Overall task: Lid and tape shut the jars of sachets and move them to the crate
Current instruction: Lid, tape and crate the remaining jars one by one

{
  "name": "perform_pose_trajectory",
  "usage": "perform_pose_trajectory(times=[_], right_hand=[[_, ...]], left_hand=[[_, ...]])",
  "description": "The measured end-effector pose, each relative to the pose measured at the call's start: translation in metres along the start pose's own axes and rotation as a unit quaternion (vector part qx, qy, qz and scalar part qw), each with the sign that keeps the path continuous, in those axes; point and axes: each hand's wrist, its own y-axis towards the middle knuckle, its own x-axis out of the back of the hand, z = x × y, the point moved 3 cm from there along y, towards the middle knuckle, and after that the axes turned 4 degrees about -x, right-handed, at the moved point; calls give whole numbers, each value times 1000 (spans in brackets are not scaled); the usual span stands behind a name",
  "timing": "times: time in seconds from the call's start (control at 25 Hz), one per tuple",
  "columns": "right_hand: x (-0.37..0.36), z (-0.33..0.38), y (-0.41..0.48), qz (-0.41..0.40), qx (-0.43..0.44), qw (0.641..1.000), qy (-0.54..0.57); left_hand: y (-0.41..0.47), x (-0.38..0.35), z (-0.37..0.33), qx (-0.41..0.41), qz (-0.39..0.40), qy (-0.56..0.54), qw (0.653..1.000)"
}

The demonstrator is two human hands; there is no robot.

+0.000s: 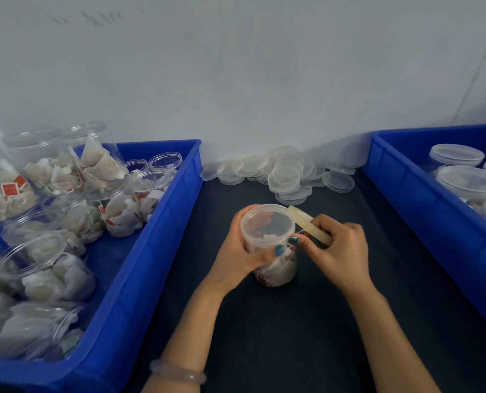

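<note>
Braceleted left hand point(236, 256) grips lidded sachet jar point(276, 268) | right hand point(341, 251) holds tape roll point(311, 225) | crate point(139, 279) left of hands: open jars point(37, 259)

Both bare forearms are angling inward from below, and a pale bangle point(176, 374) is circling the left wrist. The left grip point(240, 252) is curling round the jar point(277, 269), its thumb lying across the near side. The right grip point(339, 251) is pinching a tape roll point(307, 221) just beside the jar's rim, with its fingers bent.
</note>
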Motion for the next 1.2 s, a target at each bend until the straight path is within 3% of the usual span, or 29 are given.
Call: perform_pose_trajectory(times=[0.12, 0.32, 0.52, 0.72, 0.84, 0.96, 1.2], right_hand=[[-2, 0, -1, 41, -21, 999, -12], [7, -2, 1, 31, 90, 995, -27], [12, -4, -1, -48, 87, 982, -158], [11, -6, 2, -75, 29, 984, -159], [9, -2, 6, -86, 23, 985, -150], [2, 0, 11, -52, 30, 988, -141], [-12, -2, 13, 28, 60, 990, -124]], left_hand=[[3, -8, -6, -29, -58, 45, 997], [5, 2, -10, -38, -89, 66, 993], [5, 12, -9, -42, -87, 91, 991], [4, 18, -11, -39, -38, 94, 994], [8, 26, -18, -35, 28, 154, 987], [16, 34, -22, -17, 80, 190, 978], [21, 40, -24, 14, 158, 157, 975]])
